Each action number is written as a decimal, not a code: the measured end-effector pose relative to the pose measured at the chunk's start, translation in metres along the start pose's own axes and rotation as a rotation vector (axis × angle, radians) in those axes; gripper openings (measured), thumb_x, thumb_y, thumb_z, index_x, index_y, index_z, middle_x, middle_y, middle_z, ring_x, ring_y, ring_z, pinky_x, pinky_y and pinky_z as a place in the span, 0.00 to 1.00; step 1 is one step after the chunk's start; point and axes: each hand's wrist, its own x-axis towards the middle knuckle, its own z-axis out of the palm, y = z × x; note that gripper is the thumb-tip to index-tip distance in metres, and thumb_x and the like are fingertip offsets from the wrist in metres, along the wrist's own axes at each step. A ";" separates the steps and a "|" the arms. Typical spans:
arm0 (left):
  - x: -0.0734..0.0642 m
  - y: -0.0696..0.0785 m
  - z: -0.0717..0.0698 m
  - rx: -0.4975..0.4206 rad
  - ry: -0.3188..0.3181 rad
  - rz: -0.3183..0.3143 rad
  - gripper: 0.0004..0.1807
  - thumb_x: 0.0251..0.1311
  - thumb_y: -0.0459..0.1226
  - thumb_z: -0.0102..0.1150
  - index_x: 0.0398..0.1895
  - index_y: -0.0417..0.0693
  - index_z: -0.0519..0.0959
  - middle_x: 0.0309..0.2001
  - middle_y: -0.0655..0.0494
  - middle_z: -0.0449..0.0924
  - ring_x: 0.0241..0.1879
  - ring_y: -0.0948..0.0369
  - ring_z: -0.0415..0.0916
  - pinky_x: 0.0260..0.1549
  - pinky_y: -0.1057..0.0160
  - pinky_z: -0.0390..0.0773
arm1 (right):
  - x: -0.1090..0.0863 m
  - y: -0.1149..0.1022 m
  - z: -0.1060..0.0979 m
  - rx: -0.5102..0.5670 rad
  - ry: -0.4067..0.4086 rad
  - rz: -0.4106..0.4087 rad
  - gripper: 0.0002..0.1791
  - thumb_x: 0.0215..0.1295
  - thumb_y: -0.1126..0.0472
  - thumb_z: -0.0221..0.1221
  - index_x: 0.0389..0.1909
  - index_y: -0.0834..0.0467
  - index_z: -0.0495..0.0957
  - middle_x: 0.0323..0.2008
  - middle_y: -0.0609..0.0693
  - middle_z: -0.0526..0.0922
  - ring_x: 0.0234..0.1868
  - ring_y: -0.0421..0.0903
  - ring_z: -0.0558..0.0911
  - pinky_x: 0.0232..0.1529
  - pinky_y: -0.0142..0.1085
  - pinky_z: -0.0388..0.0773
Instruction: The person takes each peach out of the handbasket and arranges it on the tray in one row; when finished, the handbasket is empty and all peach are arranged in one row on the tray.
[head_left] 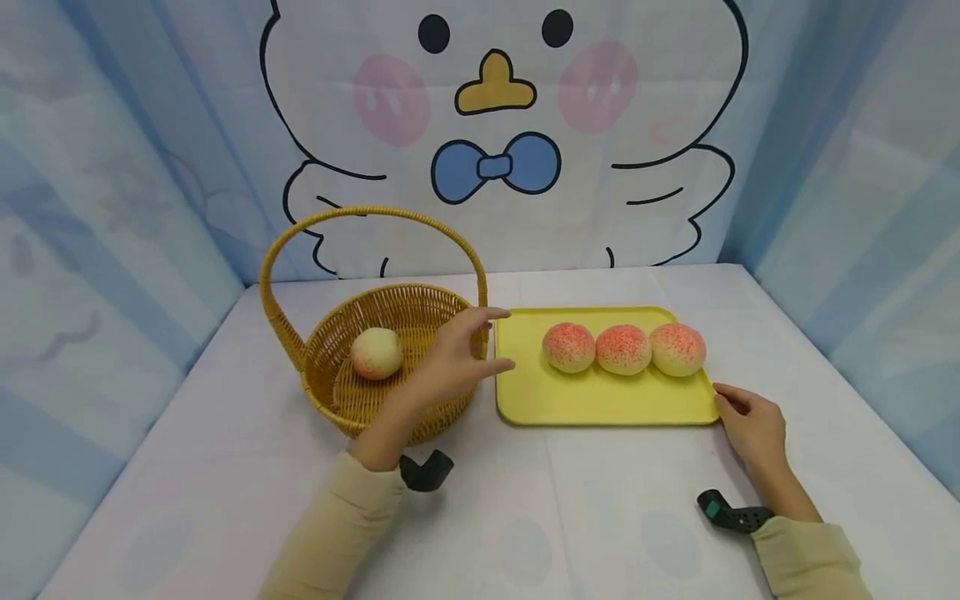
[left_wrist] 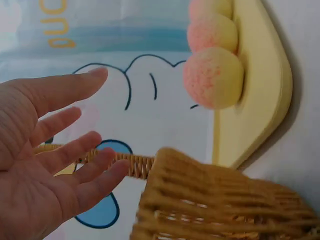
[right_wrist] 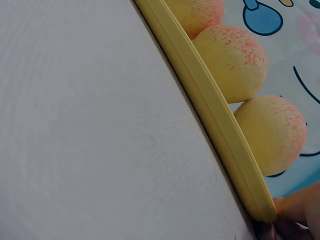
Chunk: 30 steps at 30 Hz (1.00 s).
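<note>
A person's left hand (head_left: 456, 352) and forearm block part of a wicker basket (head_left: 420, 310), covering its right side and the foot of its tall arched handle (head_left: 367, 212), while a single pale peach (head_left: 377, 353) sits in plain sight on the basket's left side. Both beige sleeves, the left sleeve (head_left: 337, 521) and the right sleeve (head_left: 810, 554), run out of the head view at the bottom edge. In the left wrist view, the bottom edge crops the basket and the top edge cuts the farthest of three pink-speckled peaches, which line up side by side on a yellow tray (head_left: 600, 404): the left peach (head_left: 569, 347), the middle peach (head_left: 624, 349) and the right peach (head_left: 678, 350). The tray's raised rim hides the peaches' undersides from the right wrist camera, where the right hand (head_left: 753, 429) is mostly cropped at the lower corner, its lower fingers dim in shadow. The left hand spreads wide over the basket's right rim, thumb well apart from loosely bent fingers, holding nothing, near the tray's left edge. The right hand pinches the tray's near right corner between its fingertips, just beside the right peach. The tray lies flat on the white-covered table (head_left: 600, 508), right of the basket.
</note>
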 end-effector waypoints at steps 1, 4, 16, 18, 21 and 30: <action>-0.004 -0.003 -0.006 0.016 -0.010 0.003 0.31 0.48 0.34 0.69 0.58 0.46 0.70 0.56 0.53 0.69 0.53 0.55 0.67 0.47 0.57 0.73 | 0.000 0.000 0.001 0.000 -0.001 0.003 0.22 0.69 0.59 0.46 0.57 0.69 0.70 0.53 0.66 0.72 0.51 0.54 0.70 0.32 0.23 0.65; -0.016 -0.012 -0.022 0.040 -0.031 0.002 0.32 0.48 0.35 0.69 0.59 0.47 0.70 0.57 0.54 0.68 0.55 0.56 0.66 0.48 0.57 0.73 | 0.002 0.000 0.003 0.004 0.000 0.012 0.22 0.69 0.59 0.46 0.57 0.69 0.70 0.53 0.65 0.72 0.51 0.54 0.70 0.32 0.23 0.66; -0.039 -0.037 -0.077 0.175 0.011 0.021 0.40 0.45 0.37 0.71 0.64 0.50 0.64 0.63 0.54 0.62 0.60 0.55 0.60 0.49 0.51 0.71 | 0.000 0.002 -0.001 -0.019 0.001 -0.009 0.22 0.70 0.58 0.46 0.57 0.69 0.69 0.54 0.66 0.71 0.52 0.56 0.69 0.32 0.23 0.65; -0.040 -0.039 -0.083 0.186 0.023 0.012 0.41 0.45 0.38 0.71 0.65 0.51 0.64 0.63 0.54 0.61 0.61 0.55 0.59 0.50 0.51 0.70 | 0.000 0.004 -0.002 -0.020 0.001 -0.002 0.22 0.69 0.58 0.46 0.57 0.69 0.69 0.54 0.66 0.71 0.52 0.56 0.69 0.32 0.23 0.65; -0.041 -0.044 -0.090 0.207 0.028 -0.012 0.41 0.46 0.39 0.71 0.65 0.53 0.63 0.64 0.54 0.60 0.62 0.55 0.58 0.51 0.49 0.69 | 0.000 0.005 -0.003 -0.032 0.001 0.001 0.22 0.69 0.58 0.46 0.57 0.69 0.69 0.54 0.66 0.72 0.51 0.55 0.69 0.31 0.24 0.65; -0.046 -0.066 -0.104 0.233 0.049 -0.170 0.42 0.46 0.40 0.71 0.66 0.50 0.62 0.65 0.48 0.58 0.64 0.50 0.53 0.56 0.45 0.60 | 0.003 0.003 0.001 -0.044 -0.011 -0.006 0.22 0.69 0.58 0.46 0.57 0.69 0.69 0.54 0.67 0.72 0.52 0.57 0.69 0.34 0.28 0.67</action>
